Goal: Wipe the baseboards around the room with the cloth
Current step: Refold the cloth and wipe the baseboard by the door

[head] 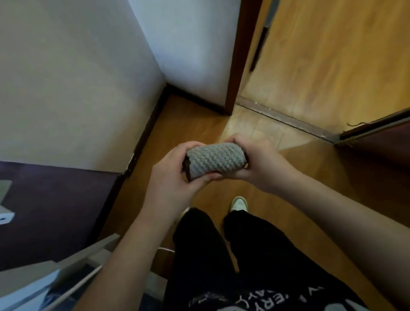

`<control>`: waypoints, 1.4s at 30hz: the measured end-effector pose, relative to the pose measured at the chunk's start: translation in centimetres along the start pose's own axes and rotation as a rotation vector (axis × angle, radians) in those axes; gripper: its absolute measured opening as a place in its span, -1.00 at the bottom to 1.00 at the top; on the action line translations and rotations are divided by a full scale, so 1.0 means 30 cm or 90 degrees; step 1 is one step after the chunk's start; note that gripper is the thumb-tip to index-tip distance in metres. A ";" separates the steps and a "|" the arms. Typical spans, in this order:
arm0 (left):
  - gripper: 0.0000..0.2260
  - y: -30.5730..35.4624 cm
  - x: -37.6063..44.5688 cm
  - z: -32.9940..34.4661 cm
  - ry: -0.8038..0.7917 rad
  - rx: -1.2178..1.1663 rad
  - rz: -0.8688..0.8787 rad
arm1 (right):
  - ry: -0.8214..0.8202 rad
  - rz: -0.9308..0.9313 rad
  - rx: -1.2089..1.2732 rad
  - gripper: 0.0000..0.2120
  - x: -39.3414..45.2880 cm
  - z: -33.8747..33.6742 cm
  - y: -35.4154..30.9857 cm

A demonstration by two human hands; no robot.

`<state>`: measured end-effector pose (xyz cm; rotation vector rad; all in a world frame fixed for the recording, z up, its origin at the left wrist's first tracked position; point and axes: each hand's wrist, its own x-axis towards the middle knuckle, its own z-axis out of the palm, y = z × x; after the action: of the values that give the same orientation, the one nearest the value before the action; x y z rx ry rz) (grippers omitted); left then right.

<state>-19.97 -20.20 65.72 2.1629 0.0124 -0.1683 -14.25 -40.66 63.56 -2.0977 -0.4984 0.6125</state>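
Head view: wooden floor [193, 127], dark baseboard [149, 126]; my left hand [171, 174] and right hand [256, 163] are gripping one folded grey cloth [217, 160].

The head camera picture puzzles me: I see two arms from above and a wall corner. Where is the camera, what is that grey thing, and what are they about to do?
There is no machine here. The camera sits on a person's head and looks forward and down, so you see their own arms, black trousers and shoes from above. The wide lens bends the walls.

The left hand and right hand hold a grey textured cloth between them, folded or rolled into a pad, one grip at each end.

On the wooden floor ahead, a dark baseboard runs along the foot of the white walls to a corner. A wooden door stands at right. The cloth is not touching the baseboard yet, so the wiping here seems still to come.
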 end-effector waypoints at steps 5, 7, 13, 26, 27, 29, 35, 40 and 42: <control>-0.38 0.142 -0.023 -0.108 0.019 0.022 0.101 | 0.080 -0.030 -0.057 -0.54 -0.083 -0.094 -0.191; -0.44 0.174 -0.035 -0.139 0.027 0.001 0.147 | 0.114 -0.024 -0.066 -0.55 -0.116 -0.107 -0.253; -0.54 0.214 -0.134 -0.189 0.051 -0.104 0.195 | 0.216 -0.026 -0.075 -0.50 -0.222 -0.058 -0.406; -0.41 0.292 -0.196 -0.236 -0.231 -0.124 0.260 | 0.312 0.017 -0.277 -0.46 -0.484 -0.052 -0.504; -0.41 0.311 -0.198 -0.221 -0.246 -0.115 0.272 | 0.331 0.023 -0.301 -0.45 -0.514 -0.055 -0.493; -0.43 0.355 -0.206 -0.183 -0.266 -0.098 0.295 | 0.354 0.049 -0.330 -0.42 -0.584 -0.067 -0.465; -0.46 0.501 -0.250 0.023 -0.275 -0.090 0.359 | 0.427 0.154 -0.200 -0.43 -0.854 -0.113 -0.337; -0.45 0.676 -0.346 0.327 -0.225 -0.103 0.413 | 0.632 0.187 0.078 -0.75 -1.142 -0.103 -0.224; -0.40 0.752 -0.392 0.456 -0.219 -0.078 0.474 | 0.699 0.189 0.245 -0.76 -1.246 -0.108 -0.187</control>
<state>-31.56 -43.54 78.19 1.8564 -0.9364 -0.0996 -42.89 -60.29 78.84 -1.8030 0.5177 -0.3164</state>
